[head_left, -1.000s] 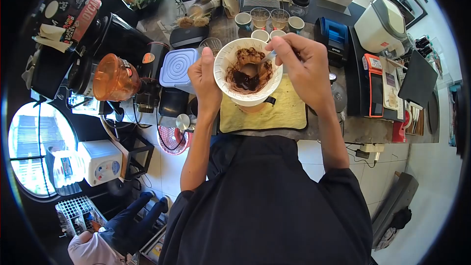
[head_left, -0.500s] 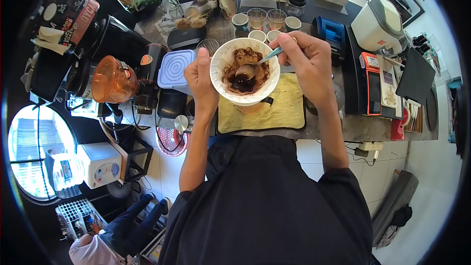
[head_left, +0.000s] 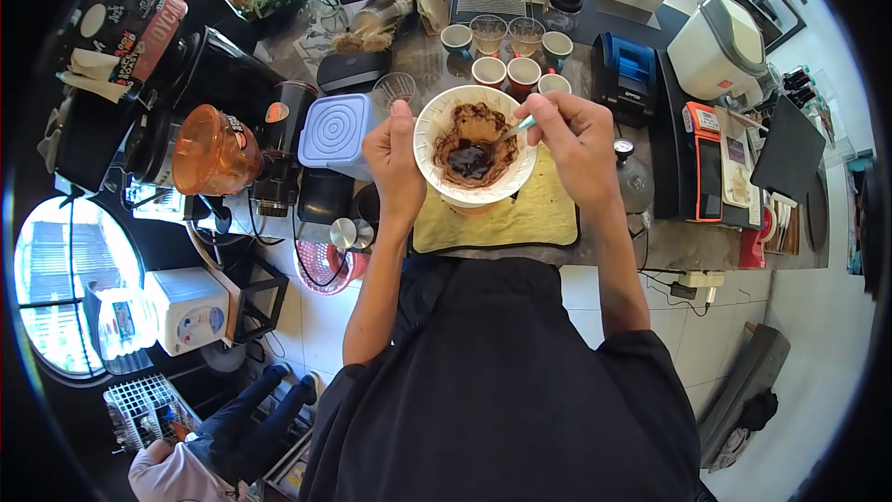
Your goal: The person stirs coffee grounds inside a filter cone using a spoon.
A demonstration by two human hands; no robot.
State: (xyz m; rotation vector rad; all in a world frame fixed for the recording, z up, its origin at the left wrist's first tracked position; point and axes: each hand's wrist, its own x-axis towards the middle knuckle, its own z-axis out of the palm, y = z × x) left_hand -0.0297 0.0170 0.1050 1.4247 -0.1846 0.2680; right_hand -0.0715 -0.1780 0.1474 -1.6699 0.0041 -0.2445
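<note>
My left hand [head_left: 395, 167] grips the left side of a white coffee dripper [head_left: 433, 178], with its thumb up by the rim. Inside, a paper filter [head_left: 481, 126] is streaked with wet brown grounds, and a dark pool of coffee [head_left: 470, 160] lies at the bottom. Between the thumb and fingers of my right hand [head_left: 578, 144] is a spoon [head_left: 514, 130], its handle slanting over the rim. The spoon's bowl is sunk in the dark coffee and hidden. Both hands are above a yellow cloth [head_left: 502, 231] on the counter.
Several cups [head_left: 488, 72] and clear glasses stand behind the dripper. To the left are a lavender-lidded container [head_left: 336, 132] and a grinder with an orange hopper [head_left: 216, 151]. A glass server [head_left: 634, 181] sits right of the cloth. Another person [head_left: 214, 455] is at lower left.
The dripper has shifted a little right and down with my left hand. The spoon's bowl, visible before, has dipped into the coffee. My right hand has moved slightly left and lower.
</note>
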